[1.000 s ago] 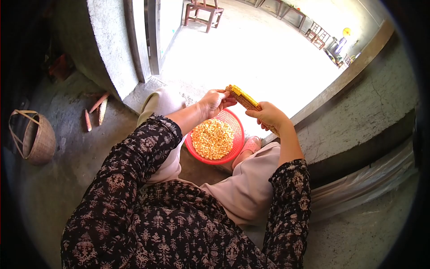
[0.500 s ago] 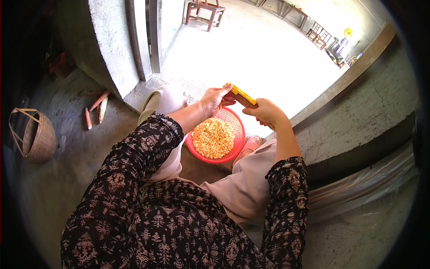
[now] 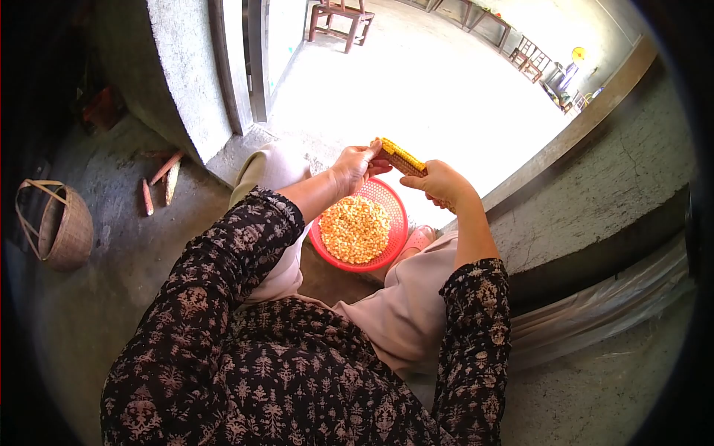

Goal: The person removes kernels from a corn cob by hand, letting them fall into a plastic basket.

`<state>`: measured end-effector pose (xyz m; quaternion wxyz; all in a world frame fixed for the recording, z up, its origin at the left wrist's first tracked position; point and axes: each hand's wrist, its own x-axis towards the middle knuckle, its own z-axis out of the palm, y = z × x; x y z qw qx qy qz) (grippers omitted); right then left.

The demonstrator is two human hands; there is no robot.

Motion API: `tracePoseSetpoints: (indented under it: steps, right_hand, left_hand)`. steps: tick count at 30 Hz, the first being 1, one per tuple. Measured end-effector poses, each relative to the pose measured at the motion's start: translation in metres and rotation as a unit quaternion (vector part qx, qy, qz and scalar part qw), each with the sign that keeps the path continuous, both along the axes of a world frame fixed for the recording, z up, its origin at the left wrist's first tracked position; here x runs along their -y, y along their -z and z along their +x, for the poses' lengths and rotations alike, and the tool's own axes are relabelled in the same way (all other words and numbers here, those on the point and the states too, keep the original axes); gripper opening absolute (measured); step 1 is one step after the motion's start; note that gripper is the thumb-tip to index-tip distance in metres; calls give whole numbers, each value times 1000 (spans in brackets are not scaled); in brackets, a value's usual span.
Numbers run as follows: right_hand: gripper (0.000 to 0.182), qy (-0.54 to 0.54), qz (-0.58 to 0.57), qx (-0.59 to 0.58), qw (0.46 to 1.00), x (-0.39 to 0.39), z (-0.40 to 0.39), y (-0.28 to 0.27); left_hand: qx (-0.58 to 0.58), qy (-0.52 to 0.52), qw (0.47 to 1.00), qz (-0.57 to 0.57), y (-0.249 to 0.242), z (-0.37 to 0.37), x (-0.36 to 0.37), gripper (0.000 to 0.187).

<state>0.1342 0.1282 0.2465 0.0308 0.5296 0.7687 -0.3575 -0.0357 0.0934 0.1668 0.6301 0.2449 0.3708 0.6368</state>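
A corn cob, with yellow kernels along its upper side and a barer strip below, is held between my two hands. The fingers and thumb of my left hand pinch its left end. Around its right end my right hand is closed, with the thumb on the cob. Below the hands, between my legs, a red perforated basket holds a heap of loose corn kernels.
On the floor at the left lie several stripped cobs. A woven basket with a handle stands farther left. A wooden chair is beyond the doorway. A rough wall rises at the right.
My right hand has shifted very slightly on the cob. My left hand and the red basket look unchanged.
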Motion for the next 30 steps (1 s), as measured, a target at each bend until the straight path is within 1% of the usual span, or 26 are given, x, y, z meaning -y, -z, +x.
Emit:
tracePoseSetpoints:
  steps: [8,11,13,17,19,22,30]
  right_hand:
    - [37,8,0,-20,1000,0,4,-1]
    - [37,4,-12,-17,1000,-2,5,-1]
    - [37,2,-8,-18,1000,-3,5,-1]
    - [37,-7,0,-16,1000,-3,5,0]
    - [37,-4,3,-11,1000,-1,4,0]
    - [37,-5,4,-3,1000,-1,2,0]
    - [36,-12,13,18,1000,0,0,-1]
  left_hand:
    - [0,11,1000,9,2,0,-1,32]
    - [25,26,999,19,8,-2,-5,31]
    - [102,46,993,38,10,-4,-6,32]
    - [109,44,992,42,3,-3,-3,36]
    - [71,30,997,12,2,-1,-3,36]
    - [41,21,999,2,3,-1,-3,35]
    - [-7,9,1000,-20,4,0,-2,30]
